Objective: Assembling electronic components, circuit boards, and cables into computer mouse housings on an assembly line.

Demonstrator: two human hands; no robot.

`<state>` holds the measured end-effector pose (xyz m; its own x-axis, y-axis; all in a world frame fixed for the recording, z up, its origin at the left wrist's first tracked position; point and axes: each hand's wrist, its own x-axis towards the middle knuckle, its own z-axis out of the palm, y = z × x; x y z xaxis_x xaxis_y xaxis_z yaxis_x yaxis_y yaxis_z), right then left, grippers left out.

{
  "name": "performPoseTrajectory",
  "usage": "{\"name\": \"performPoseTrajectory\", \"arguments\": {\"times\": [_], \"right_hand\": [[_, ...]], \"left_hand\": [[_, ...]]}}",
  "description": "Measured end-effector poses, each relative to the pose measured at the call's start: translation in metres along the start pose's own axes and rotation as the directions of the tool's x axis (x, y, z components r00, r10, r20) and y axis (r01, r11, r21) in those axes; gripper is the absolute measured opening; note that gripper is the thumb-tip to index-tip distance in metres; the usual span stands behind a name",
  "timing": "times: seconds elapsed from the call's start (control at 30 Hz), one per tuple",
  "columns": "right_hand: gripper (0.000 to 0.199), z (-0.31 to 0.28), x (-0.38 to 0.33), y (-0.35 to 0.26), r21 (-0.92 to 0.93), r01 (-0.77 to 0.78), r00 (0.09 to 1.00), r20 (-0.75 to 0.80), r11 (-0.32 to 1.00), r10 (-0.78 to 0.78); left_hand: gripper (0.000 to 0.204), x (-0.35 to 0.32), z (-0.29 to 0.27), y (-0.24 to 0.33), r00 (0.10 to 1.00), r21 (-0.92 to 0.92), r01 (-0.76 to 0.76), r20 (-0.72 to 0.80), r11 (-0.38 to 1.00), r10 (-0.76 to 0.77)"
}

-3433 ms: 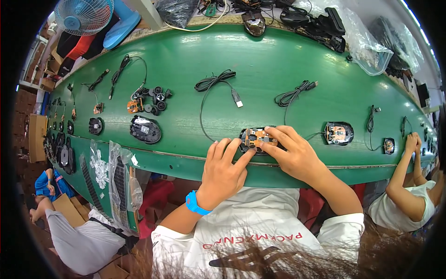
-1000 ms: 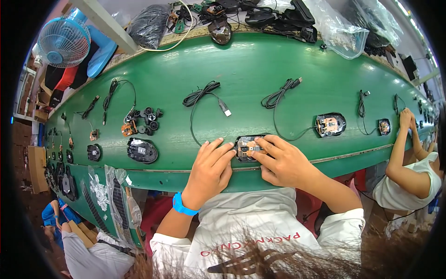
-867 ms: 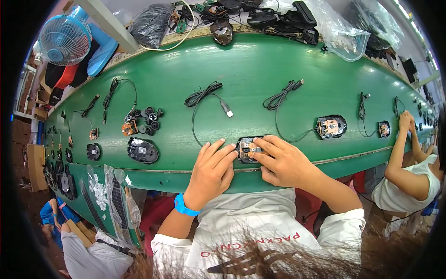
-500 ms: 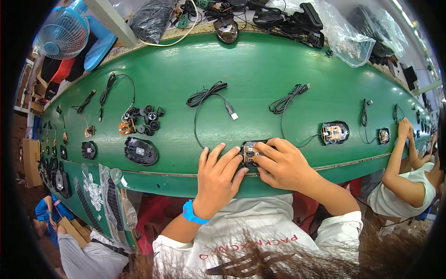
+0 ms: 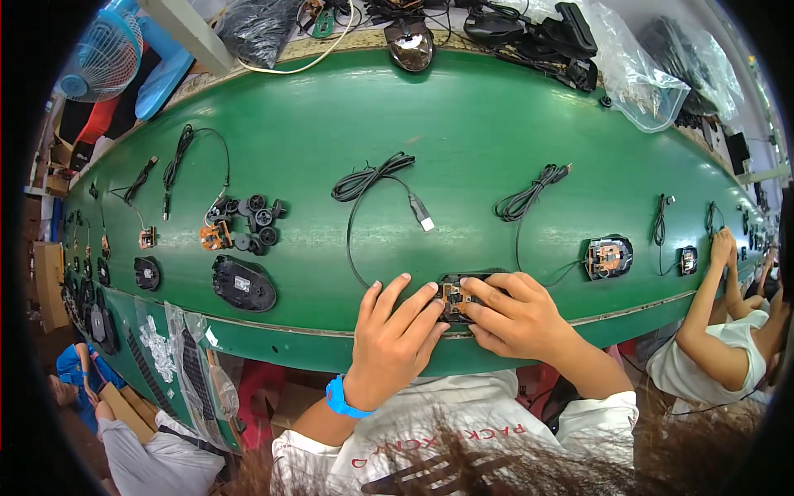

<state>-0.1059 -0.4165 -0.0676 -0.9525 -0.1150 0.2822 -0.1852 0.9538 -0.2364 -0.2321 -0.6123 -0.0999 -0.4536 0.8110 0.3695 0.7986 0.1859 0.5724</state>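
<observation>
In front of me on the green work surface lies an open mouse base point(image 5: 457, 302), a black shell with an orange-brown circuit board in it. My left hand point(image 5: 395, 326) holds its left side with the index finger and thumb, the other fingers spread out beyond it. From the right, my right hand point(image 5: 521, 314) grips the base, its fingertips pressed onto the board. These fingers hide part of the board and the shell's right side. A coiled black USB cable point(image 5: 364, 188) lies behind my left hand, its lead running down toward the base.
To the right lies another open mouse base point(image 5: 608, 258) with its cable point(image 5: 529, 194). On the left are a black mouse shell point(image 5: 244, 283), a loose circuit board point(image 5: 216, 236) and several black wheels point(image 5: 263, 217). A co-worker's hands point(image 5: 722, 246) work at the far right.
The view has shifted slightly, so the bench appears moved. Both hands stay at the mouse base; the right fingers have shifted a little over the board.
</observation>
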Motion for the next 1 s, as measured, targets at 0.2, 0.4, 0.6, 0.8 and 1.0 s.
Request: {"name": "performPoseTrajectory", "arguments": {"times": [0.2,0.4,0.6,0.8,1.0], "right_hand": [[0.030,0.002,-0.001,0.003,-0.033,0.027,1.000,0.005,0.999,-0.027],[0.029,0.004,-0.002,0.002,-0.044,0.034,0.999,0.003,0.998,-0.034],[0.029,0.006,0.001,-0.001,-0.043,0.027,0.999,-0.017,0.999,-0.028],[0.030,0.004,0.006,-0.002,-0.013,0.009,0.999,-0.050,1.000,-0.009],[0.030,0.000,0.007,-0.004,0.014,0.000,0.990,-0.144,1.000,0.002]], "left_hand": [[0.033,0.002,-0.002,-0.002,0.999,-0.004,-0.007,0.032,1.000,0.007],[0.033,0.001,-0.005,-0.003,0.999,-0.003,-0.006,0.053,1.000,0.006],[0.032,-0.002,-0.006,-0.005,0.998,-0.009,0.007,0.062,1.000,-0.006],[0.034,0.000,-0.008,-0.007,0.998,-0.007,-0.001,0.067,1.000,0.002],[0.036,0.000,-0.012,-0.005,0.996,-0.008,-0.032,0.079,0.999,0.033]]}}
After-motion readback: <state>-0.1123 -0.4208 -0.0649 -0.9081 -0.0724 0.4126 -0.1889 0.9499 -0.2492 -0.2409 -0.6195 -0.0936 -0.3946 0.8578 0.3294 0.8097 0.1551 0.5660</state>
